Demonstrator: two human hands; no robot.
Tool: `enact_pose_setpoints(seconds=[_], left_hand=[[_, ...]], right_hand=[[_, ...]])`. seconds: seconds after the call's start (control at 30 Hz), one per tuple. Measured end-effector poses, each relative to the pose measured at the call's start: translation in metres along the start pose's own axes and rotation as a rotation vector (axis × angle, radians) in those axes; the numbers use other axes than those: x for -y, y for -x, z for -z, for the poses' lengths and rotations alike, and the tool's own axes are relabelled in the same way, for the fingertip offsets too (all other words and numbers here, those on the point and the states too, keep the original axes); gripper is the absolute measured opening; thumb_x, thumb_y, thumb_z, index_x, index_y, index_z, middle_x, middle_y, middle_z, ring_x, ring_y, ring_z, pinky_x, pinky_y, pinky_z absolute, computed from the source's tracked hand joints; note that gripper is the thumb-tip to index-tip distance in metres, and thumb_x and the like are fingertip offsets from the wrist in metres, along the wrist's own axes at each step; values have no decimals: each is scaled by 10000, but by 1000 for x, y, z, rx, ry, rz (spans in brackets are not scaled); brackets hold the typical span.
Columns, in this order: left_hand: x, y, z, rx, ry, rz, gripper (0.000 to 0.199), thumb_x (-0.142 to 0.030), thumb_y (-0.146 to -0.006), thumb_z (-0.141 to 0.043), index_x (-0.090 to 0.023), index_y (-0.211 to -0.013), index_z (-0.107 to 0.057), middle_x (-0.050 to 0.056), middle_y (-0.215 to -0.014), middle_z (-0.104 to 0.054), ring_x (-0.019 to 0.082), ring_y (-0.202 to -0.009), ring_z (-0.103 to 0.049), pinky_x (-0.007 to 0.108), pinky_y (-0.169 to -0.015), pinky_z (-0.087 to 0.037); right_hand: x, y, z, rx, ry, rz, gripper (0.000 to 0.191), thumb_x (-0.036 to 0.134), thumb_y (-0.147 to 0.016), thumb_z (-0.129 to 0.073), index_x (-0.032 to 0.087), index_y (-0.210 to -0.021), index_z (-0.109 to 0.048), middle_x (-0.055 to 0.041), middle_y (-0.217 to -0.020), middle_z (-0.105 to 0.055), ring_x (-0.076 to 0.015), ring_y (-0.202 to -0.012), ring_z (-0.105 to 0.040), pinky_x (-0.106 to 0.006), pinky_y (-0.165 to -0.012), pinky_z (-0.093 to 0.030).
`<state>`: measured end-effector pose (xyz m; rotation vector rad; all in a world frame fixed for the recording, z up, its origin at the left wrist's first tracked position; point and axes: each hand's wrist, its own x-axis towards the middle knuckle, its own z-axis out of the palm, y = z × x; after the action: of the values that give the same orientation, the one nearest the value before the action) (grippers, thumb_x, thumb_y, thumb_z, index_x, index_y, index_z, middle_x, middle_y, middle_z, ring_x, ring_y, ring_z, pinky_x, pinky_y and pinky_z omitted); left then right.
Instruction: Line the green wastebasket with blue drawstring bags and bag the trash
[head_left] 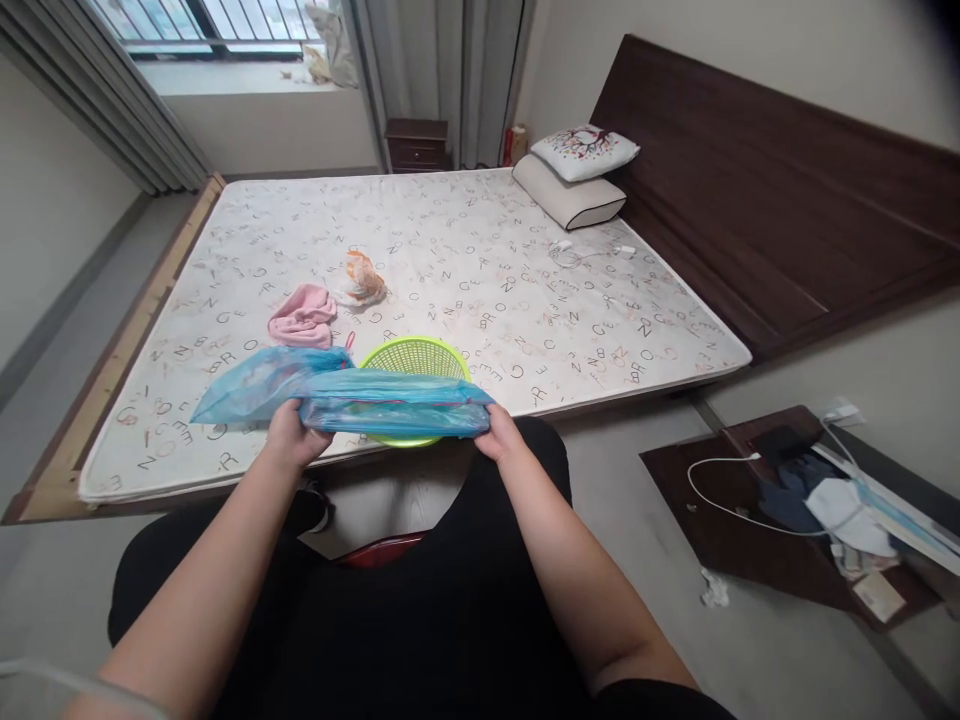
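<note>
The **blue plastic bag** [390, 408] is held in the air by both hands, just above the near edge of the **mattress** [480, 270]. Its material is thin and translucent, with creases throughout and a thin red line along the folded section. The long axis runs roughly left to right, parallel to that edge. The right portion is pressed into a flat band, while the left end puffs out into a loose, pointed corner directed toward the left side of the mattress.

The **left hand** [295, 437] grips the lower edge of the bag at the band's left end, its thumb and fingers closed on the plastic, partly hidden. The **right hand** [499, 433] grips the band's right end in the same way; finger positions are only partly visible.

Behind the bag, partly hidden by it, is a **lime-green mesh plastic basket** [415, 358] with a round rim. A **pink cloth** [302, 316] and an **orange-and-white crumpled item** [361, 280] lie farther up the mattress.
</note>
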<state>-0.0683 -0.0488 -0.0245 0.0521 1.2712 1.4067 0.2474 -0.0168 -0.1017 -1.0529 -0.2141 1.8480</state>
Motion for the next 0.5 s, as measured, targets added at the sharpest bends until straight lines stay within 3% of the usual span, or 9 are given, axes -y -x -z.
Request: enact_pose_setpoints(seconds=[0.13, 0.3, 0.43, 0.5], left_hand=[[9, 5, 27, -80, -93, 122, 161, -279, -951, -576, -173, -1038, -662, 28, -653, -700, 183, -494, -672, 269, -459, -594], [28, 3, 52, -132, -291, 239, 166, -267, -859, -720, -168, -981, -669, 31, -607, -667, 180, -452, -652, 231, -413, -531], [48, -8, 71, -58, -496, 107, 236, -198, -712, -804, -151, -905, -676, 31, -636, -672, 194, -513, -670, 252, -462, -531], [51, -20, 78, -89, -573, -15, 284, -189, -651, -797, -145, -900, -666, 21, -640, -661, 186, -515, -647, 263, -482, -523]], right_hand=[[-7, 1, 6, -29, 190, -8, 224, 172, -752, -659, 182, -972, -702, -10, -772, -751, -194, -723, -721, -325, -728, -606], [-15, -11, 17, -168, 336, 139, 194, 242, -723, -629, 186, -906, -665, 28, -688, -696, -156, -650, -652, -249, -637, -527], [-17, -19, 19, -236, 396, 298, 218, 268, -678, -586, 222, -892, -582, 68, -681, -634, -135, -614, -582, -216, -576, -446], [-13, -23, 16, -240, 434, 362, 259, 279, -669, -578, 228, -921, -553, 61, -734, -633, -134, -624, -574, -222, -583, -442]])
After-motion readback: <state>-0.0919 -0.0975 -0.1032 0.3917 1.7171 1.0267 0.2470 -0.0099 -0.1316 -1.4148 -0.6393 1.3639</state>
